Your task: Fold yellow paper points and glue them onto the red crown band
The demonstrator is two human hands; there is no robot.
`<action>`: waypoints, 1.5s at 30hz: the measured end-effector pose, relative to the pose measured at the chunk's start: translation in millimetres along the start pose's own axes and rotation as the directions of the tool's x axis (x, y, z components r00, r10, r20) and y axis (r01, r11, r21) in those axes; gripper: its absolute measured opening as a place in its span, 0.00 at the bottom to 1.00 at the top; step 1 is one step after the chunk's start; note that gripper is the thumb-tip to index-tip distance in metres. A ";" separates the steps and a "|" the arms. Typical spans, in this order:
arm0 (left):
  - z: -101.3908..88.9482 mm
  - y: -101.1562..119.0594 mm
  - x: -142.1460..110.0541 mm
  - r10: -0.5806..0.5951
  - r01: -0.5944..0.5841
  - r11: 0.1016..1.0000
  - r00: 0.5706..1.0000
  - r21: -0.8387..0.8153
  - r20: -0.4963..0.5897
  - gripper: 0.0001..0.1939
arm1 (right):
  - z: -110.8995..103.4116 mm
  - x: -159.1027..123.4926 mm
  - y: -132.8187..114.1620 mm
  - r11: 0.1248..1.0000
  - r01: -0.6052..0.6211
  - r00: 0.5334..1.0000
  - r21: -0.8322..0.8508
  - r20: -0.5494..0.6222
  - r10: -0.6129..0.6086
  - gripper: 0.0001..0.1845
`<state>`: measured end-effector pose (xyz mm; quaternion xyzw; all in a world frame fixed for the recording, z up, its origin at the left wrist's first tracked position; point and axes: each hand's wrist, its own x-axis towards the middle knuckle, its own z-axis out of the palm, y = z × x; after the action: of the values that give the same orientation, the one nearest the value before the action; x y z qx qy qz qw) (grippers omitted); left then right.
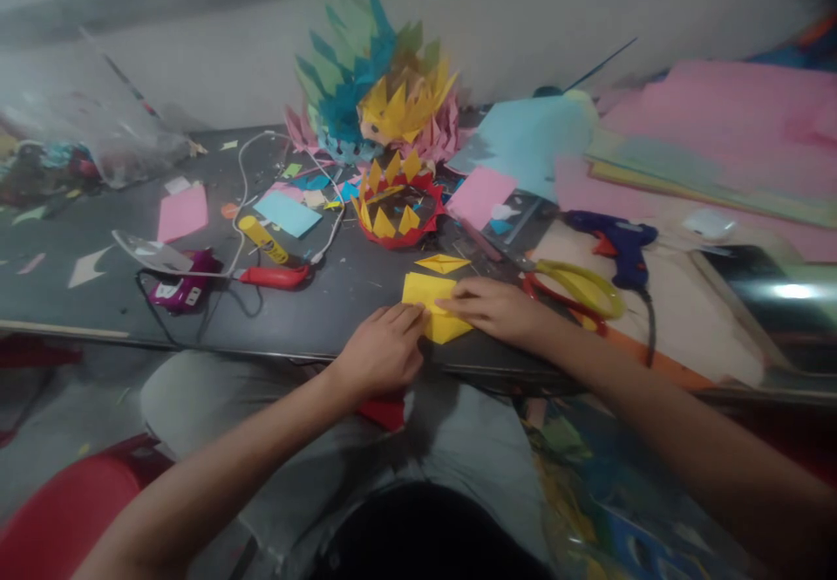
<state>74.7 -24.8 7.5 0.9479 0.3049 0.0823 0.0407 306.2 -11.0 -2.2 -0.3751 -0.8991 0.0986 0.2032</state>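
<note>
A folded sheet of yellow paper [443,329] lies at the table's front edge. My left hand [383,349] has its fingers bent and pressed together on the paper's left side. From the right, my right hand [493,308] pinches or presses the same sheet near its middle; its fingertips are slightly blurred. Just behind the sheet rests a small folded yellow paper piece [443,263], diamond-shaped. Farther back stands a ring of red and yellow folded paper [400,227] with pointed tips.
To the right are scissors [579,288], a blue glue gun [621,240] and stacked coloured sheets [725,144]. At left lie a glue stick [262,240], a red-handled tool [275,276] and a purple device [187,283] with cables. A spiky paper model [366,83] stands behind.
</note>
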 end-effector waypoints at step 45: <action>-2.3 -22.9 13.7 0.166 -0.175 0.967 0.984 -0.186 -0.061 0.08 | -3.9 -20.7 -29.7 0.994 -0.059 0.993 -0.096 -0.105 0.049 0.16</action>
<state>72.2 1.9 8.6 0.9603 0.2138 0.1356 0.1170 302.2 -46.5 5.1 -0.4136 -0.8808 0.0399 0.2272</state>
